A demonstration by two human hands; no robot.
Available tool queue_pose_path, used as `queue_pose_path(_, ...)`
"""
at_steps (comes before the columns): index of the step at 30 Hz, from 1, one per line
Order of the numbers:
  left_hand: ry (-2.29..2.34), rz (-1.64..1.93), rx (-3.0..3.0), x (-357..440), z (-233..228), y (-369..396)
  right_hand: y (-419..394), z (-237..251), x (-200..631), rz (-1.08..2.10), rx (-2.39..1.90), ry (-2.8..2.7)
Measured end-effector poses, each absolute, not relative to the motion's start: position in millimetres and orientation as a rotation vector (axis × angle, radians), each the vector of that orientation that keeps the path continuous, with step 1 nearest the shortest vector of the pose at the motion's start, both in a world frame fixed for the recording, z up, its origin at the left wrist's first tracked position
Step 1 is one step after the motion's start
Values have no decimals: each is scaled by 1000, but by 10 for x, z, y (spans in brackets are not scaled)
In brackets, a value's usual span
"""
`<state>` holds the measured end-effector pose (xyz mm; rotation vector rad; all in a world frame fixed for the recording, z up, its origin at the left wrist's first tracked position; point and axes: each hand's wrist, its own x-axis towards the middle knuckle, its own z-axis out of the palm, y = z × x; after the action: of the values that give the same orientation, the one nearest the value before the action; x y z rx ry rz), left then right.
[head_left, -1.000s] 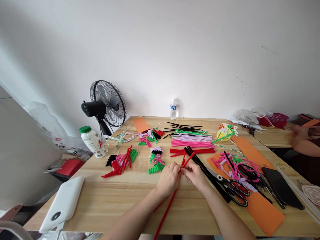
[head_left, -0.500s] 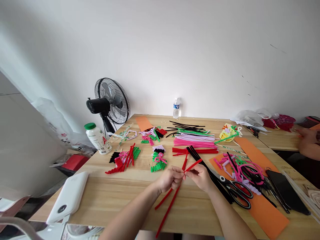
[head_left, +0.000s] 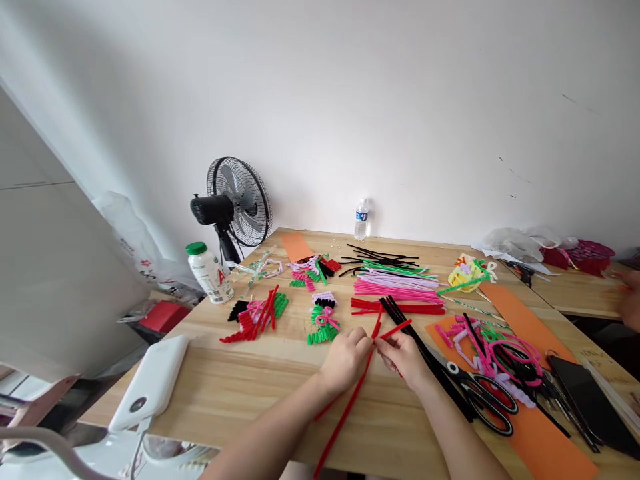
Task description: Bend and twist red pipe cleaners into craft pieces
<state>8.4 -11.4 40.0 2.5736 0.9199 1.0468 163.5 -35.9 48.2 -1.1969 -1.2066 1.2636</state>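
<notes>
Bare table [head_left: 240, 393] left of left hand [head_left: 347, 357], scissors [head_left: 483, 393] crowding right, coiled pieces [head_left: 323, 320] ahead

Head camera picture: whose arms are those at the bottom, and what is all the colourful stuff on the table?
The camera sits on a person's head and looks down, so the arms are that person's own. The left hand and the right hand meet in the middle, and each has a grip on long red pipe cleaners, fuzzy bendy wires. On the wooden table lie more straight pipe cleaners in pink, green and black, small curly bundles, scissors and orange paper. A water bottle stands at the back, and a fan stands beside the table.
</notes>
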Motion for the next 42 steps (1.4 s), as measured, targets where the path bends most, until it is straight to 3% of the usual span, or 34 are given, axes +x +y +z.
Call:
queue_pose_path(4,823,944,2125,74,465,-134,-401,550,1649,1177,-1193,-1300)
queue_pose_path(8,610,482,1314,41,549,-103,-458,629,1692,949,-1110,-1571)
queue_pose_path(10,522,327,1180,31,567,-89,-462,629,1700,875,-1076,-1628)
queue_pose_path(16,969,999,2133,85,456,-120,-369,477,1643,1042,-1244,-1321)
queue_pose_path(21,954,918,2516,108,365,-97,-341,430,1638,1195,-1291,-1215)
queue_pose_path(25,757,790,1930,82,446,-101,-402,515,1700,905,-1260,-1477)
queue_pose_path(30,436,350,1118,52,532,-101,-484,607,1714,704,-1111,-1656)
queue_pose_path(32,511,446,1230,67,518,-114,-462,582,1697,701,-1143,-1598)
queue_pose_path(36,960,955,2034,133,393,-146,-362,461,1656,909,-1283,-1404)
queue_pose_path(39,1069,976,2474,165,286,-150,-324,411,1636,1133,-1327,-1265)
queue_pose_path(42,1064,925,2466,163,283,-152,-346,460,1643,1174,-1305,-1258)
